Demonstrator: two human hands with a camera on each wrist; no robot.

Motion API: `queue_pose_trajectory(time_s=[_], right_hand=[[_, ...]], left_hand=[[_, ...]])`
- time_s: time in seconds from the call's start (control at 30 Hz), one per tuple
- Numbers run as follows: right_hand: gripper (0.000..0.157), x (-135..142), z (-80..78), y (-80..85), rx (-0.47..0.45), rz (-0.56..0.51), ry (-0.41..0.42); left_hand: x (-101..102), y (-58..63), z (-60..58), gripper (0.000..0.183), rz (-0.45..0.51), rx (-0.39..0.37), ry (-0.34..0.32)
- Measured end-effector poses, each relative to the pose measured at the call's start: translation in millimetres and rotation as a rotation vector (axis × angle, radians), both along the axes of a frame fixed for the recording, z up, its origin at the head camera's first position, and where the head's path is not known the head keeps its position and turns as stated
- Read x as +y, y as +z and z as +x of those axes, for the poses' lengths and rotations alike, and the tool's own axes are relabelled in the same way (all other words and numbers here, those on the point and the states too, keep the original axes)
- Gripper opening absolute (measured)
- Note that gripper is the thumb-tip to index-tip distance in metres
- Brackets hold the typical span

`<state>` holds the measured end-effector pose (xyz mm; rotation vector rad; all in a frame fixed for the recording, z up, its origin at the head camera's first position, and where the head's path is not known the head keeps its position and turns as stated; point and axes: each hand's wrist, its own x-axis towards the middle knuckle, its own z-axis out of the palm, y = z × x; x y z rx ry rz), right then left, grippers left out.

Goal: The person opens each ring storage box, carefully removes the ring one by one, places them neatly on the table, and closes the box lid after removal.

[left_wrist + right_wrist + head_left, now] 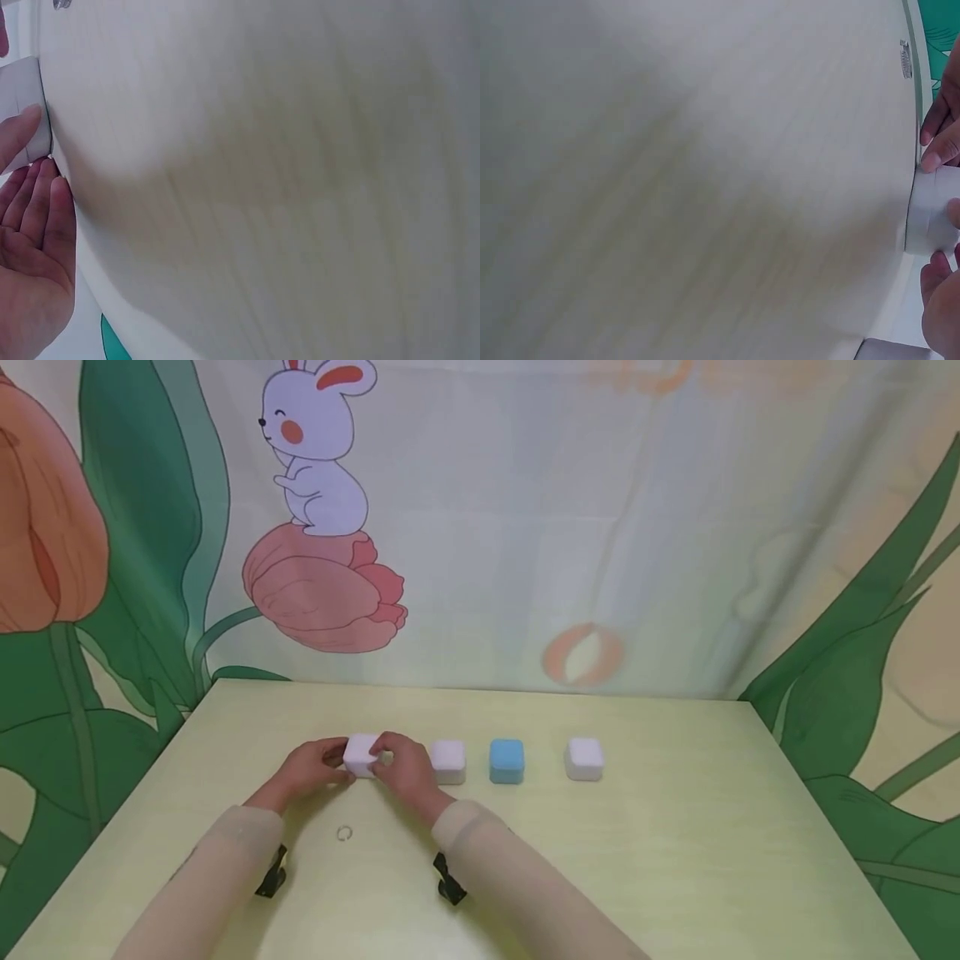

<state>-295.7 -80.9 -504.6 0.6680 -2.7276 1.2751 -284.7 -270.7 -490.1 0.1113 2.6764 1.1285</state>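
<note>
A white cube-shaped block (360,755) with rounded edges stands at the left of a row, between both hands. My left hand (313,768) grips it from the left; the left wrist view shows the thumb (22,133) on the near face. From the right, my right hand (408,770) pinches the same block with thumb and fingers. In the right wrist view the block (927,225) rests on the table between the fingertips of both hands. Just right of the right hand stands a second white block (449,762), partly covered by that hand.
Further right along the row are a blue block (507,762) and another white block (584,759). A small thin ring (344,833) lies on the pale table (675,843) in front of the hands. A printed curtain (480,527) hangs behind the table's far edge.
</note>
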Motion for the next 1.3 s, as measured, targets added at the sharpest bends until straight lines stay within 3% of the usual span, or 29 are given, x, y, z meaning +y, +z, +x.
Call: queue_pose_trajectory(time_s=[0.2, 0.5, 0.6, 0.83, 1.03, 1.3], right_hand=[[0.018, 3.2, 2.4, 4.7, 0.03, 0.025, 0.04], [0.028, 13.4, 4.3, 16.3, -0.04, 0.056, 0.094], [0.028, 17.5, 6.4, 17.8, -0.055, 0.053, 0.076], [0.022, 24.5, 14.8, 23.4, -0.127, -0.088, 0.096], [0.017, 32.6, 23.4, 25.6, -0.176, -0.172, 0.106], [0.015, 56.8, 38.4, 22.4, -0.223, -0.172, 0.119]], left_hand=[[-0.4, 6.2, -0.2, 0.071, -0.015, -0.017, 0.003], [-4.0, 10.5, 6.0, 0.067, 0.013, -0.011, 0.017], [-5.3, 10.9, 10.7, 0.061, 0.004, 0.004, 0.034], [-10.4, 18.2, 24.0, 0.045, -0.083, 0.103, 0.095], [-12.8, 28.4, 35.0, 0.038, -0.024, 0.137, 0.116], [-8.0, 47.1, 56.4, 0.036, -0.02, 0.167, 0.147]])
